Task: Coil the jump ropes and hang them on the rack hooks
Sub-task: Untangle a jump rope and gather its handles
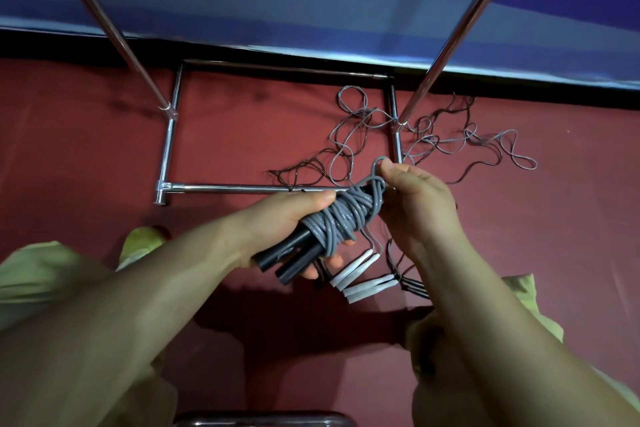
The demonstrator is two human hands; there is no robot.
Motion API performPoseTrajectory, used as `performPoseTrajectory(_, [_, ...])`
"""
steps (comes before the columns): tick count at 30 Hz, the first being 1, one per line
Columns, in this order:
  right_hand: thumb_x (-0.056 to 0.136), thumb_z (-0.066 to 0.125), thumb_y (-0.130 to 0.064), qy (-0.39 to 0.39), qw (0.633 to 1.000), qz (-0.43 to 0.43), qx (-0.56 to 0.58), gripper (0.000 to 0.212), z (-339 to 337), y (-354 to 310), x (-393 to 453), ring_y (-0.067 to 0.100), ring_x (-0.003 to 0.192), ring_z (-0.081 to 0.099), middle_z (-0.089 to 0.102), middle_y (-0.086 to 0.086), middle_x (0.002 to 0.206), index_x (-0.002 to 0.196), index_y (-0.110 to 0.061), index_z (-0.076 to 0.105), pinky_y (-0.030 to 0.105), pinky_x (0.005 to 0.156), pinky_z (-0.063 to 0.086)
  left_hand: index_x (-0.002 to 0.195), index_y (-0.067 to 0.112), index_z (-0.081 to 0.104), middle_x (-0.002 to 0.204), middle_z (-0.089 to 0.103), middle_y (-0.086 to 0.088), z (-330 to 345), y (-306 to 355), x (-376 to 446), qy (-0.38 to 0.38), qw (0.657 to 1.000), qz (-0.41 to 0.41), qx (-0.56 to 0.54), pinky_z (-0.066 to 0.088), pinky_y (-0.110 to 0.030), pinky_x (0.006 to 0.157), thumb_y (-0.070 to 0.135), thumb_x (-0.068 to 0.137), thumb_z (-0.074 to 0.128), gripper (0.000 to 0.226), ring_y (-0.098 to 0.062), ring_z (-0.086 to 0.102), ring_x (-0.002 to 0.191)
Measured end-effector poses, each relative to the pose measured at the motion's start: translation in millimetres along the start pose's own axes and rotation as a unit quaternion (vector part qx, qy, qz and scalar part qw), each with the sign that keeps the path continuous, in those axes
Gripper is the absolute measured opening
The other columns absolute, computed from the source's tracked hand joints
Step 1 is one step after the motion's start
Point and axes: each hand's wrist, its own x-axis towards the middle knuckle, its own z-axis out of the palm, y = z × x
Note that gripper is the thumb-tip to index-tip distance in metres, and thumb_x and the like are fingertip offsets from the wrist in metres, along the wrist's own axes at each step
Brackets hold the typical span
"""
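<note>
grey coiled rope (346, 218) with black handles (287, 260) is gripped by left hand (294, 222), above the red floor (86, 149). end loop is pinched by right hand (415, 204). loose ropes (433, 142) lie tangled around rack base (242, 188). no legible writing seen.

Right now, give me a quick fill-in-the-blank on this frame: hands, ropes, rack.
1. The left hand grips two black handles wrapped in ____ rope.
2. The right hand pinches a small ____ of the coiled rope at its far end.
3. The loose ropes lie tangled on the ____ floor.
4. The handles lying below the coil are ____.

Missing: grey; loop; red; white
</note>
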Motion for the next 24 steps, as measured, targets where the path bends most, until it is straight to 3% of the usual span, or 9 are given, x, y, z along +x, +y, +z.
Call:
performPoseTrajectory(4, [0.093,0.055,-0.010,-0.024,0.999,-0.028,-0.018,0.016,9.1,-2.5,-22.3,0.011,0.051,0.055,0.060,-0.002,0.054,0.077,-0.008,0.058,0.025,0.058,0.047,0.111,0.005,0.059,0.088,0.071,-0.010,12.7,-2.6,-21.2,0.035,0.999,0.031,-0.004,0.052,-0.027,0.043,0.056,0.083,0.049,0.059,-0.020,0.069,0.066])
performPoseTrajectory(6, [0.094,0.054,-0.013,-0.051,0.998,-0.041,-0.020,0.014,15.1,-9.2,-36.6,0.011,0.053,0.055,0.060,-0.003,0.057,0.080,-0.011,0.058,0.027,0.059,0.046,0.106,0.009,0.059,0.075,0.070,-0.004,21.0,3.0,-31.6,0.052,0.997,0.051,0.018,0.049,-0.024,0.041,0.062,0.080,0.053,0.058,-0.017,0.067,0.059])
performPoseTrajectory(9, [0.094,0.053,-0.015,-0.085,0.994,-0.064,-0.027,0.008,27.1,-24.7,-62.8,0.013,0.061,0.057,0.061,-0.002,0.067,0.088,-0.015,0.058,0.026,0.056,0.046,0.097,0.013,0.059,0.069,0.066,-0.004,36.0,17.4,-50.5,0.081,0.993,0.086,-0.004,0.048,-0.023,0.040,0.042,0.076,0.069,0.037,-0.018,0.066,0.054])
performPoseTrajectory(13, [0.093,0.053,-0.007,-0.076,0.989,-0.120,-0.033,0.015,44.0,-49.4,-92.3,0.016,0.072,0.059,0.065,0.002,0.081,0.100,-0.015,0.064,0.030,0.067,0.046,0.090,0.013,0.059,0.071,0.063,-0.008,56.6,44.1,-76.3,0.112,0.987,0.117,-0.007,0.050,-0.024,0.041,0.022,0.089,0.058,0.010,-0.018,0.063,0.053])
performPoseTrajectory(16, [0.094,0.055,-0.008,-0.080,0.985,-0.153,-0.027,0.016,59.9,-76.7,-115.9,0.014,0.070,0.061,0.065,0.002,0.081,0.107,-0.010,0.064,0.025,0.064,0.047,0.085,0.009,0.061,0.066,0.062,-0.008,68.6,69.7,-100.3,0.120,0.980,0.158,-0.003,0.052,-0.029,0.046,0.021,0.089,0.059,0.013,-0.018,0.059,0.050])
performPoseTrajectory(19, [0.093,0.057,-0.009,-0.081,0.981,-0.177,-0.021,0.020,80.1,-104.0,-136.7,0.011,0.060,0.062,0.065,0.004,0.077,0.113,-0.005,0.061,0.021,0.053,0.048,0.081,0.002,0.062,0.056,0.060,-0.008,73.6,98.4,-127.2,0.141,0.965,0.219,0.007,0.048,-0.022,0.045,0.017,0.089,0.059,0.017,-0.016,0.055,0.044])
performPoseTrajectory(21, [0.093,0.059,-0.011,-0.084,0.977,-0.195,-0.031,0.023,95.4,-121.9,-149.3,0.009,0.056,0.060,0.065,0.007,0.082,0.115,-0.004,0.060,0.019,0.048,0.046,0.082,-0.001,0.066,0.063,0.063,-0.012,76.9,119.7,-147.4,0.159,0.954,0.252,0.024,0.047,-0.022,0.048,0.017,0.089,0.060,0.020,-0.018,0.057,0.049])
performPoseTrajectory(24, [0.092,0.061,-0.014,-0.090,0.969,-0.224,-0.055,0.020,118.0,-150.8,-160.1,0.014,0.075,0.066,0.068,0.009,0.098,0.111,-0.009,0.063,0.021,0.056,0.051,0.085,0.000,0.068,0.074,0.067,-0.014,78.6,150.0,-167.8,0.190,0.939,0.283,0.049,0.048,-0.024,0.057,0.021,0.088,0.064,0.022,-0.019,0.060,0.059])
